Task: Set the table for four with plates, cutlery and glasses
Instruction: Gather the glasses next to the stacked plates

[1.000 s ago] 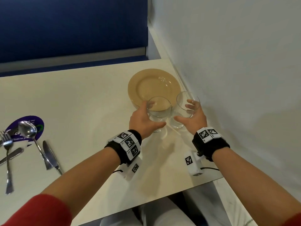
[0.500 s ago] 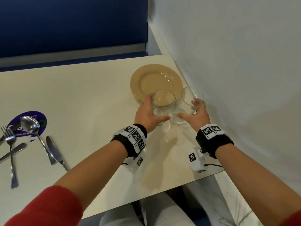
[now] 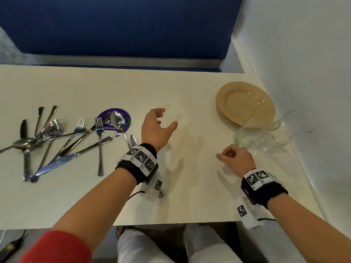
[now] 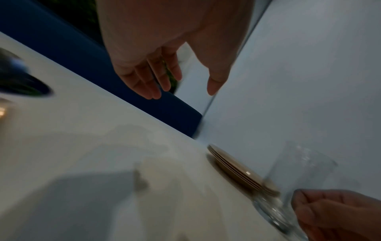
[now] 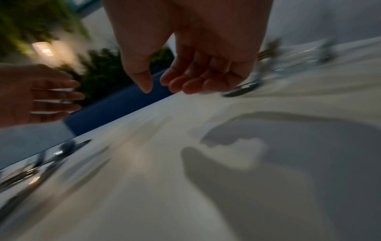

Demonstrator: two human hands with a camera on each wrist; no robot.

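Note:
A stack of tan plates (image 3: pixel 245 103) sits at the table's far right corner by the wall. Clear glasses (image 3: pixel 262 135), smeared by blur, stand just in front of the stack. My right hand (image 3: pixel 228 154) hovers near them, left of their bases, fingers loosely curled and empty (image 5: pixel 159 88). My left hand (image 3: pixel 165 118) hangs over the middle of the table with relaxed fingers and thumb spread, holding nothing (image 4: pixel 185 91). The left wrist view shows the plates (image 4: pixel 237 172) edge-on and one glass (image 4: pixel 299 171) beside the right hand. A loose pile of cutlery (image 3: pixel 57 137) lies at the left.
A purple round coaster (image 3: pixel 114 120) lies under a spoon (image 3: pixel 118 120) left of my left hand. The white wall (image 3: pixel 303 92) runs along the table's right edge. A blue bench back (image 3: pixel 121 25) stands behind the table (image 3: pixel 190 186). My lap is below the near edge.
Both hands have let go of the two glasses and drawn back, the left hand swinging left. The glasses now stand by the plates. The view has turned left, showing the cutlery pile.

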